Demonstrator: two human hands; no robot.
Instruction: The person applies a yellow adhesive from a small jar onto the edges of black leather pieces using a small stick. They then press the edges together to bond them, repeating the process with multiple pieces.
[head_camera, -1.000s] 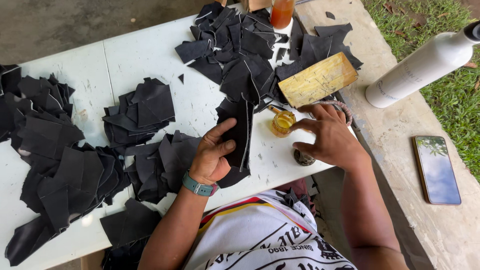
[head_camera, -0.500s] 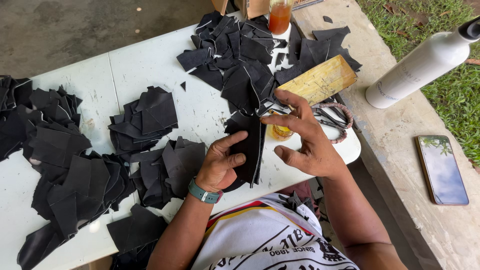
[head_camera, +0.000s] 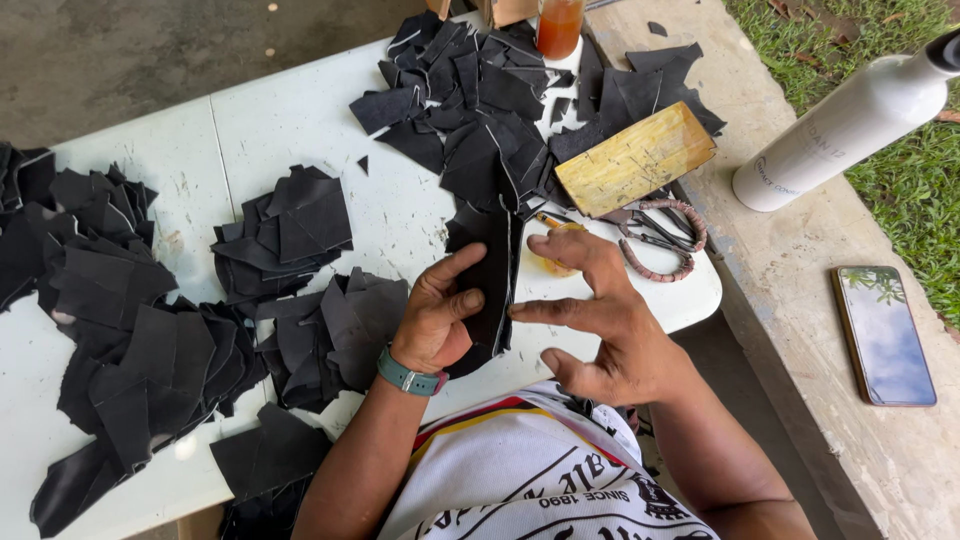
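So the left hand (head_camera: 437, 318) gripped a flat black leather piece (head_camera: 490, 285) upright over the white table (head_camera: 400, 215), while the right hand (head_camera: 600, 320) stayed spread wide, one fingertip touching its edge. A yellow wooden block (head_camera: 636, 158) lay nearby.

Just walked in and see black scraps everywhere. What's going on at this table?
A person at a white table holds a black leather piece upright in the left hand. The right hand is open, a fingertip touching the piece's edge. Piles of black pieces lie around, with scissors and a yellow block beside.
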